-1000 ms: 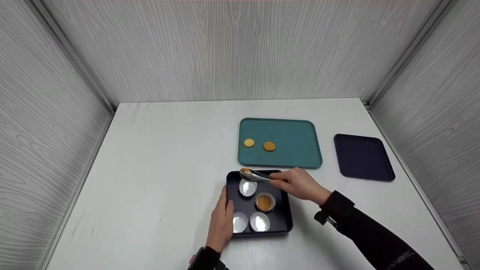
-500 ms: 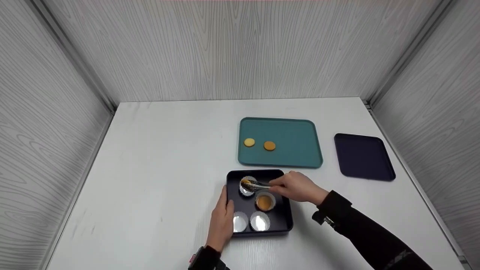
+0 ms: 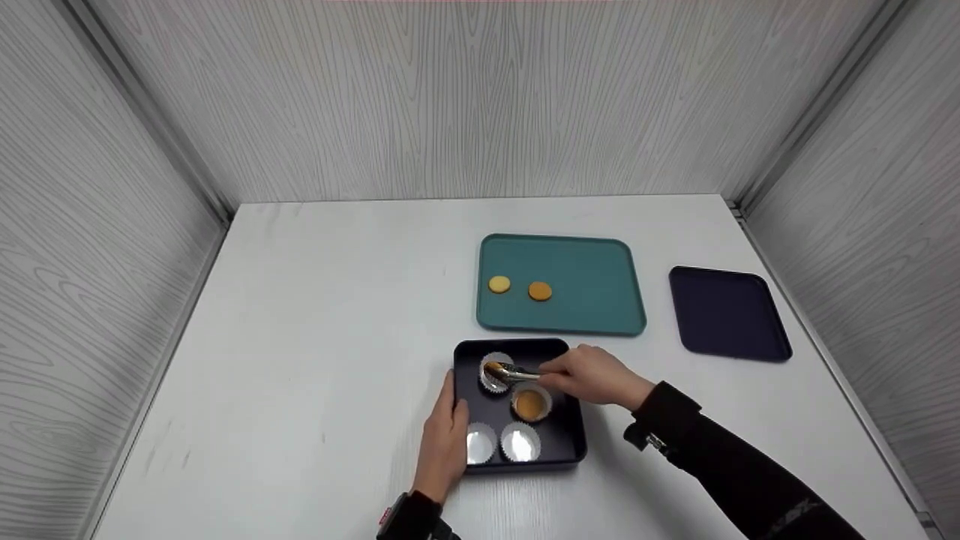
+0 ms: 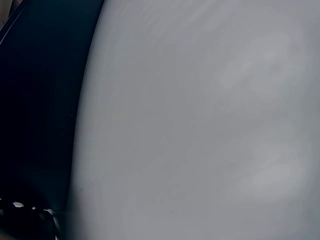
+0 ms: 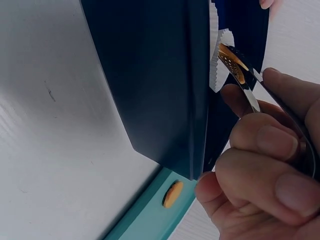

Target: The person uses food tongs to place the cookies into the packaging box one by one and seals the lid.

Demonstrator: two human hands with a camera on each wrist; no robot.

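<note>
A dark square tray [image 3: 564, 435] near the table's front holds several white paper cups. The middle-right cup holds an orange cookie [image 3: 530, 406]. My right hand [image 3: 594, 375] grips metal tongs [image 3: 517, 371], whose tips pinch a cookie [image 5: 233, 62] down in the back-left cup [image 3: 495, 373]. My left hand [image 3: 446, 433] rests with straight fingers against the tray's left side. The two front cups [image 3: 519, 443] are empty. In the right wrist view the tray's dark wall [image 5: 150, 90] fills the middle. The left wrist view shows only blurred table and the tray's edge [image 4: 40, 100].
A teal tray [image 3: 592, 289] lies behind the dark one with a pale cookie [image 3: 499, 284] and an orange cookie [image 3: 540, 291] on it. A dark flat lid [image 3: 729, 313] lies at the right. Grey panel walls close in the white table [image 3: 315, 337] on three sides.
My right hand has lowered the tongs and their cookie from above the tray's far rim down into the back-left cup. The left hand has stayed put.
</note>
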